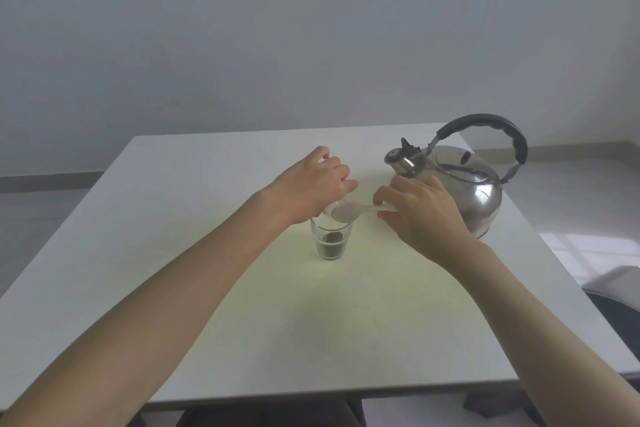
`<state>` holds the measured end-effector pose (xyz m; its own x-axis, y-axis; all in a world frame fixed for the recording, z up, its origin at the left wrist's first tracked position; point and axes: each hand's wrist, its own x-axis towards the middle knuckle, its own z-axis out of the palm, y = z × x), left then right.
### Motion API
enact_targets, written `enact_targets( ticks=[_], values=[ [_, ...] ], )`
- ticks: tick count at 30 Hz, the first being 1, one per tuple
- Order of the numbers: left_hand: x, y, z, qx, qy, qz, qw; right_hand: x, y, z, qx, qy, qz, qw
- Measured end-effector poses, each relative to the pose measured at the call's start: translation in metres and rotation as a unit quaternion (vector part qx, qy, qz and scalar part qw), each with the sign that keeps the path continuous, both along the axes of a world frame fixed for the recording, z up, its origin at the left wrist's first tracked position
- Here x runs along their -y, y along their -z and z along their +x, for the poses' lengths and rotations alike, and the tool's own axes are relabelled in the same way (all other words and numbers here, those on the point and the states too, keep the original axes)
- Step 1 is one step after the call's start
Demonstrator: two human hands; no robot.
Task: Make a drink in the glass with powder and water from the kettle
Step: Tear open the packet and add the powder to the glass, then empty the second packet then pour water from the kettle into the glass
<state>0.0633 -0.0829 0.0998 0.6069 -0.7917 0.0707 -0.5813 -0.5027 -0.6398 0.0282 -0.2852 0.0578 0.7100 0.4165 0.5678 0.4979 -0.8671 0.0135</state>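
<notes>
Right hand (422,215) fingers pinch spoon (349,211) over glass (330,239) — left hand (311,180) curled, grip unclear

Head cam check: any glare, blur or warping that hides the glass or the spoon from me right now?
Head view: soft, flat light, no hard shadows; the kettle carries bright reflections; the clear glass stays readable, dark powder at its bottom; the white spoon in the right hand looks slightly soft; wide-angle bending at the table edges.
</notes>
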Motion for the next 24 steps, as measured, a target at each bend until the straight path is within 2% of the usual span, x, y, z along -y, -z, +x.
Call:
enact_targets(
  ticks=[3,6,10,13,16,18,20,22,24],
  values=[
    [-0.001,0.000,-0.002,-0.023,-0.010,-0.006,1.000,0.000,0.000,0.001,-0.006,-0.001,-0.004,1.000],
    [-0.001,-0.005,-0.004,-0.001,0.001,-0.024,1.000,-0.001,-0.001,0.001,-0.006,-0.003,-0.004,1.000],
    [-0.003,-0.001,-0.001,-0.040,-0.021,-0.048,0.998,-0.001,0.000,0.003,-0.004,0.001,-0.010,1.000],
    [-0.008,-0.003,-0.002,-0.098,-0.057,-0.135,0.984,-0.001,-0.001,0.006,-0.002,0.005,-0.011,1.000],
    [-0.018,-0.001,-0.001,-0.214,-0.089,-0.310,0.922,-0.005,-0.005,0.009,0.005,-0.004,-0.012,1.000],
    [-0.025,0.004,-0.001,-0.272,-0.095,-0.423,0.859,-0.010,-0.008,0.012,0.008,-0.007,-0.023,1.000],
    [-0.031,0.011,-0.004,-0.319,-0.106,-0.524,0.783,-0.016,-0.012,0.017,0.009,-0.006,-0.050,0.999],
    [-0.037,0.019,-0.008,-0.343,-0.114,-0.594,0.719,-0.024,-0.015,0.020,0.013,-0.012,-0.082,0.996],
    [-0.042,0.027,-0.012,-0.345,-0.120,-0.639,0.677,-0.032,-0.017,0.024,0.005,-0.015,-0.126,0.992]
  ],
)
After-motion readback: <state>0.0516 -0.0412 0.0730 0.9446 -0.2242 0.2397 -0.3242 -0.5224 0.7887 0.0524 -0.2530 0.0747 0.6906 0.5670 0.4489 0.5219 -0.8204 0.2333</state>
